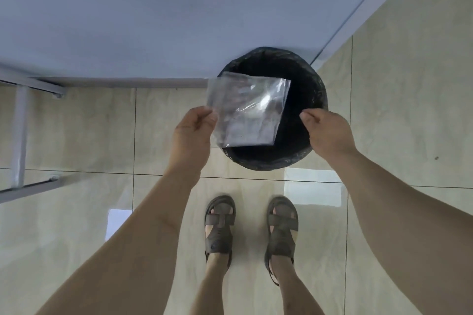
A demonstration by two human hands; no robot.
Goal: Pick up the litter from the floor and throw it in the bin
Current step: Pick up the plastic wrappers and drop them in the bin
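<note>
A: Two hands over the bin (317, 100), is that right?

B: Yes. The bin is round, lined with a crinkled black plastic bag whose edge folds over the rim, and its inside is dark.

A: And the litter?

B: A flat, clear plastic bag (245, 112), roughly square, glossy with a bright glare streak across it. It hangs above the bin's mouth, overlapping the bin's left rim, tilted a little.

A: Who holds it?

B: The left hand (192, 133) pinches its left edge between thumb and fingers, just left of the bin. The right hand (330, 133) is over the bin's right rim with fingers curled in and nothing visible between them; it is clear of the bag.

A: What surrounds the bin?

B: It stands on the floor (76, 135), smooth glossy beige tiles with thin dark joints and pale reflections. Behind the bin rises a matte pale blue-grey surface, edged with a grey metal strip. Well to the bin's left is a grey metal frame (20, 133) of straight bars. In front of the bin, toward the person, are two feet in brown strapped sandals (220, 227).
</note>
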